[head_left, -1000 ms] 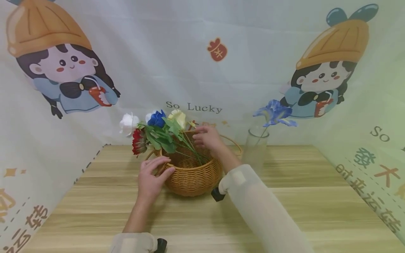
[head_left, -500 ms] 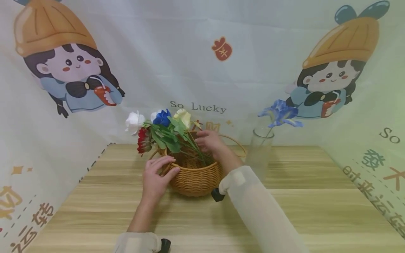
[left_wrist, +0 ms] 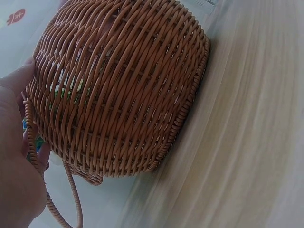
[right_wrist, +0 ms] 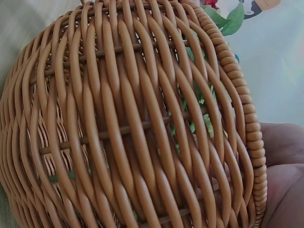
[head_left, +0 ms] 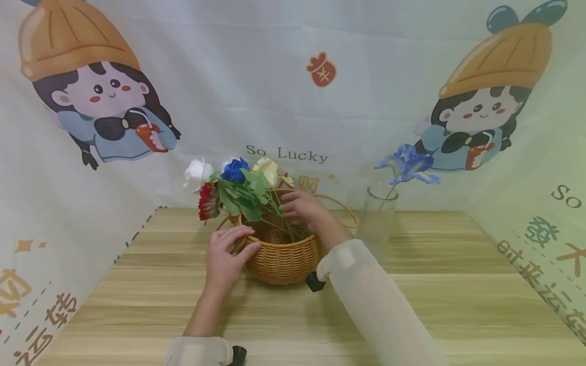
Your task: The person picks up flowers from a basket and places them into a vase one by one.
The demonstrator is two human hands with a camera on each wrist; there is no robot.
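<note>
A brown wicker basket (head_left: 284, 264) stands on the table. My left hand (head_left: 226, 259) holds its left rim, thumb outside and fingers on the far side, as the left wrist view shows. Artificial flowers lean leftward out of the basket: a white rose (head_left: 198, 174), a red bloom (head_left: 208, 201), a blue rose (head_left: 234, 170) and a yellow rose (head_left: 265, 170). My right hand (head_left: 306, 208) reaches over the right rim, its loosely extended fingers beside the green stems (head_left: 286, 218). Weave hides most of this hand in the right wrist view.
Right of the basket stands a clear glass vase (head_left: 377, 223) with a blue iris (head_left: 407, 162) leaning in it. The basket's handle (head_left: 341, 203) loops out behind my right wrist. A printed white curtain (head_left: 284, 91) closes off the back and sides of the wooden table (head_left: 412, 305).
The head view has shifted slightly. My right fingers have lowered a little beside the stems, and the flowers have moved slightly. My left hand keeps its place on the basket rim.
</note>
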